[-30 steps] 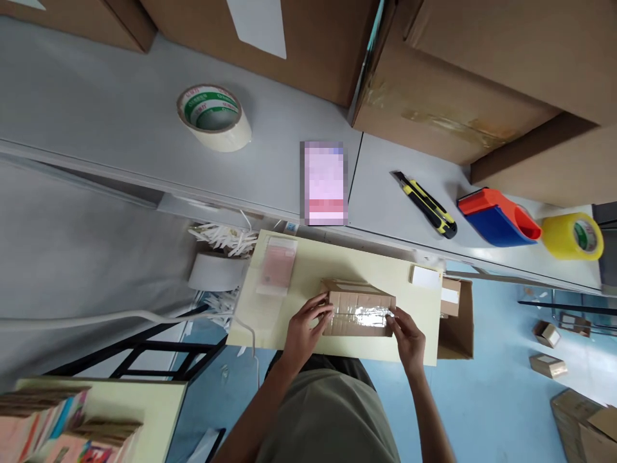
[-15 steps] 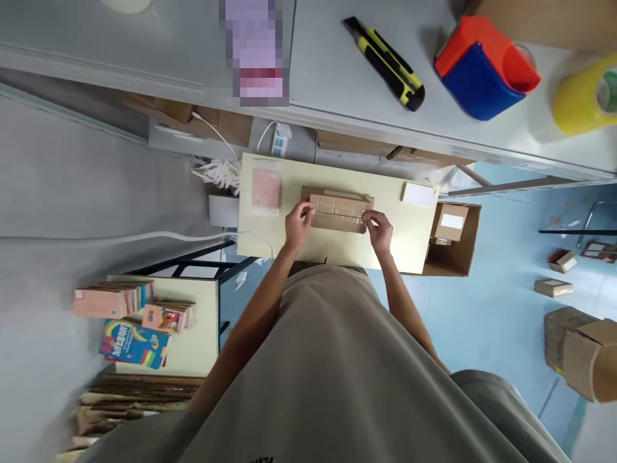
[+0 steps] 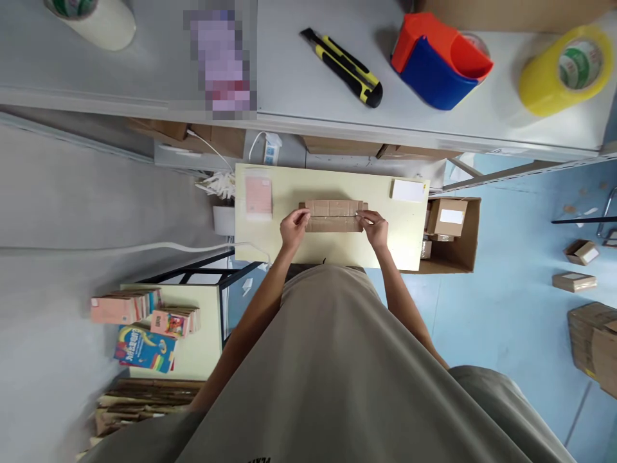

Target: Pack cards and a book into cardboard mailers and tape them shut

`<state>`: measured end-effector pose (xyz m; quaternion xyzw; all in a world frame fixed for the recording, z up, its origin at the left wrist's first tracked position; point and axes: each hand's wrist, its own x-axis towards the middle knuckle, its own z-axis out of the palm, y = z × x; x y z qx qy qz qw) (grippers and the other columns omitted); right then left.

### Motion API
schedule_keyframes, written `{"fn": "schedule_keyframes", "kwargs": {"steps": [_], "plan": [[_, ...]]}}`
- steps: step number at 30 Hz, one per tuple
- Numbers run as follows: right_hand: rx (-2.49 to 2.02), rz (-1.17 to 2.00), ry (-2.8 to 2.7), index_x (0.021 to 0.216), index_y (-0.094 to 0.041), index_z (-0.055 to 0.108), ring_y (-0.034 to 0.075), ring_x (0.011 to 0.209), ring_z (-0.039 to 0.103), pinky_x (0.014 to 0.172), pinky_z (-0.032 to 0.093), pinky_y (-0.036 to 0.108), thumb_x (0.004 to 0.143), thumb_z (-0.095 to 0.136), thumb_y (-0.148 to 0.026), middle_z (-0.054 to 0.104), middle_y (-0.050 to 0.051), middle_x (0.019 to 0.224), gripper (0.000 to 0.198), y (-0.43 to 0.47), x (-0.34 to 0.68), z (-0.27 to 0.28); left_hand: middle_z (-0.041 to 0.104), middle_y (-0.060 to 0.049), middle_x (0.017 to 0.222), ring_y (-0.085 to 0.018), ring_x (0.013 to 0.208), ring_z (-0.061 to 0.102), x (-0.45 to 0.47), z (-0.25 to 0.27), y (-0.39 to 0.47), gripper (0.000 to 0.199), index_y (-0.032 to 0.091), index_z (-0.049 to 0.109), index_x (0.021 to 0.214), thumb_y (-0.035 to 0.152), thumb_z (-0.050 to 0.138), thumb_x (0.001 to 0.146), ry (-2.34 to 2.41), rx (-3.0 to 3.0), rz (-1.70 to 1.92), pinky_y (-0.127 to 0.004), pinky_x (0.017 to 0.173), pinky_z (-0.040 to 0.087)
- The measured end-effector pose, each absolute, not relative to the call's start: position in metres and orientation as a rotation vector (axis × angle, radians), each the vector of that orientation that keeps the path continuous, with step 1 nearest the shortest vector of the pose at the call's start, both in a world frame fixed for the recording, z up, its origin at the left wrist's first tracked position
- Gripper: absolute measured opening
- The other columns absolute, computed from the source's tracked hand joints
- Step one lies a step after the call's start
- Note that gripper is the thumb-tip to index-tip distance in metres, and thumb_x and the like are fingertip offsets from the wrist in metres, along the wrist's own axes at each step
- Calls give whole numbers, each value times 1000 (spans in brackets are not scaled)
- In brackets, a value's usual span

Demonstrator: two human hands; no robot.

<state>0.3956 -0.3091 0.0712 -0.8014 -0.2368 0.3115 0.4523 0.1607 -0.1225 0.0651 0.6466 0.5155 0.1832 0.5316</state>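
A small brown cardboard box (image 3: 332, 223) lies on the pale yellow table (image 3: 337, 251), its long side running left to right. Two flaps appear to meet along a dark lengthwise seam on its upper face. My left hand (image 3: 293, 229) pinches the box at its left end, thumb and fingers together. At the opposite end, my right hand (image 3: 375, 230) has its fingertips closed on the edge near the seam. What lies inside the box is hidden.
A pink sheet (image 3: 259, 198) and a white card (image 3: 409, 190) lie on the table. Right of it stands an open carton (image 3: 465, 251) holding smaller boxes. On the grey shelf beyond are a utility knife (image 3: 344, 67), a tape dispenser (image 3: 436, 74) and yellow tape (image 3: 542, 83). Books (image 3: 144, 347) sit lower left.
The box, tilted before, now lies more level, and its top flaps look flatter. Both hands stay at its ends. The camera view has shifted, bringing more of the tape rolls into sight.
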Motion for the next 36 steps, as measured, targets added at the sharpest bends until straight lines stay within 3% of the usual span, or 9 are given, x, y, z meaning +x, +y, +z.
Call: {"fn": "schedule_keyframes", "kwargs": {"steps": [5,11,15,18,21,24,27,31,36], "plan": [[-1933,758,-513,109,-23,92,27,121,80,110,66,43,100,77,-39,86,12,127,23,-306,393,70,86,-9,103,-19,91,75,165,68,-125,43,18,84,111,57,80,95,1255,1405,478,-31,87,60],[-2017,739,-567,115,-20,90,26,124,80,114,63,39,106,70,-43,85,14,133,32,-307,391,77,85,-10,98,-20,86,72,172,70,-127,40,17,83,104,55,81,94,1268,1350,543,-33,83,60],[-2027,724,-703,114,-18,88,27,124,80,112,63,38,106,65,-40,84,16,134,33,-307,394,86,83,-12,107,-24,101,76,174,73,-129,28,19,79,102,46,75,99,1272,1447,603,-38,98,63],[-2071,737,-851,114,-20,85,26,111,82,102,68,38,107,62,-36,84,15,131,29,-304,398,94,77,-14,116,-30,116,75,176,78,-126,13,22,77,100,34,74,100,1250,1682,597,-47,108,64],[-2212,731,-1005,118,-23,84,27,105,82,94,70,40,104,66,-27,77,16,143,23,-294,402,109,74,-16,122,-38,129,70,183,89,-120,5,23,78,99,26,79,95,1203,1826,619,-57,120,58],[-2290,600,-1173,120,-22,84,33,120,78,106,67,47,106,65,-25,73,19,146,24,-274,412,142,74,-19,128,-40,129,68,203,112,-112,10,22,81,106,26,78,98,1135,1907,673,-59,121,55],[-2132,302,-1301,130,-24,79,34,133,71,119,60,51,114,59,-37,74,18,140,29,-240,432,192,78,-17,130,-37,128,68,232,147,-102,21,23,82,120,35,68,108,994,1979,822,-55,120,56],[-1946,-48,-1350,141,-24,71,35,139,66,126,53,56,119,51,-45,71,19,143,37,-188,463,263,80,-13,129,-33,124,71,273,203,-87,34,25,80,130,47,59,116,842,1983,1066,-51,117,57],[-1907,-135,-1383,149,-26,64,37,148,61,129,48,65,119,46,-52,67,18,150,43,-150,478,311,78,-12,128,-29,124,71,298,261,-79,39,23,79,134,50,55,120,740,1989,1223,-46,115,57]]}}
